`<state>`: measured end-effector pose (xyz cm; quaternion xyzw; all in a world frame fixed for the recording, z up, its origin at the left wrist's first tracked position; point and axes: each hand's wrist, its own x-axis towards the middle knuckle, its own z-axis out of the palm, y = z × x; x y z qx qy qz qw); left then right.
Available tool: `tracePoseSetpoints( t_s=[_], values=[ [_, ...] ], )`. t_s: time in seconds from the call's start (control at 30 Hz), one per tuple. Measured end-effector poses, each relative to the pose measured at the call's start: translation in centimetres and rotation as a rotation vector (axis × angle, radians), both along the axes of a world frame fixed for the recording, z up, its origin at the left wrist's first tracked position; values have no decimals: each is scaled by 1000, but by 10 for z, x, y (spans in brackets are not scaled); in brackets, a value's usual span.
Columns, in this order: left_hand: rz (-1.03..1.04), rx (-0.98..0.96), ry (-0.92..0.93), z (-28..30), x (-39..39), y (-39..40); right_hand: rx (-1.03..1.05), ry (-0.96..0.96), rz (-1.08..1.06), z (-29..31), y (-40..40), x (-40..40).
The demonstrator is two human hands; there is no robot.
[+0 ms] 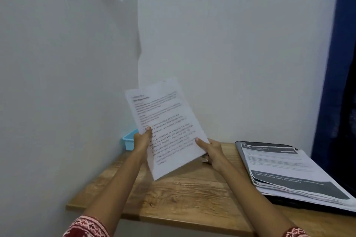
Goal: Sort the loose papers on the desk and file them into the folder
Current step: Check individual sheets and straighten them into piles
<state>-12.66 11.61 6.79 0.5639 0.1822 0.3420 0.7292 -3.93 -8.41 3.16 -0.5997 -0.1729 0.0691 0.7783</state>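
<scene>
Both arms bare to the forearm, reaching forward from 6 o'clock and converging toward centre. Patterned red-and-white sleeves (pixel 86 227) show at the lower edge on each side. Left hand (pixel 142 138) raised, thumb up and pressed on the front of a printed sheet (pixel 165 121) at its 9 o'clock edge, fingers hidden behind. Right hand (pixel 211 152) sits slightly lower, at the sheet's 4 o'clock corner, thumb laid on the front, fingers curled underneath. Both wrists straight, in line with forearms. Sheet held off the bench, tilted.

Head camera looks down at desk (pixel 192 194)
</scene>
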Motion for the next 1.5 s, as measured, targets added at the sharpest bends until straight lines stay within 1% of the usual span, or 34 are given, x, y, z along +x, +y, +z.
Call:
tracePoseSetpoints(
  t_s=[0.07, 0.13, 0.2, 0.23, 0.3, 0.37, 0.43, 0.5, 0.53, 0.6, 0.67, 0.7, 0.73, 0.83, 0.93, 1.0, 1.1, 1.2, 1.3, 1.37, 1.43, 1.5],
  values=[
    [5, -179, -56, -3, 4, -7, 153, 72, 51, -3, 0, 0],
    [-78, -338, -103, -9, 10, -17, 267, 100, 121, -4, 5, -4],
    [-172, -405, -104, -17, 17, -31, 308, 109, 142, -4, 12, -8],
    [-209, -405, -95, -22, 18, -40, 302, 116, 116, -5, 15, -9],
    [-252, -386, -96, -30, 19, -51, 272, 144, 45, -5, 14, -8],
    [-209, -366, -95, -34, 16, -47, 205, 130, -7, -2, 1, -5],
    [-163, -378, -122, -35, 12, -22, 106, 73, -35, 4, -19, -1],
    [-162, -333, -132, -33, 2, 12, 24, 11, -47, 13, -43, 1],
    [-173, -275, -116, -32, -5, 26, -21, -24, -52, 17, -53, 2],
    [-242, -104, -13, -28, -22, 44, -110, -100, -64, 24, -67, 3],
    [-359, 96, 116, -22, -35, 48, -147, -152, -44, 27, -67, 3],
    [-404, 168, 166, -18, -38, 45, -154, -177, -19, 28, -63, 0],
    [-427, 200, 182, -14, -39, 40, -156, -196, 3, 27, -56, -2],
    [-360, 136, 126, -4, -37, 28, -118, -234, -4, 26, -34, -10],
    [-295, 207, 49, 3, -31, 27, -76, -238, -102, 31, -26, -14],
    [-248, 222, 32, -3, -28, 26, -80, -254, -158, 27, -26, -16],
    [-191, 183, 69, -36, -25, 23, -154, -197, -163, -6, -22, -17],
    [-191, 108, 133, -70, -22, 21, -141, -110, -117, -32, -18, -23],
    [-181, 130, 89, -61, -18, 22, -168, -136, -126, -20, -17, -16],
    [-169, 176, 72, -57, -15, 26, -137, -127, -115, -17, -13, -9],
    [-166, 157, 102, -63, -15, 26, -149, -92, -138, -27, -9, -8],
    [-159, 180, 123, -72, -16, 22, -183, -60, -159, -39, -9, -8]
  ],
)
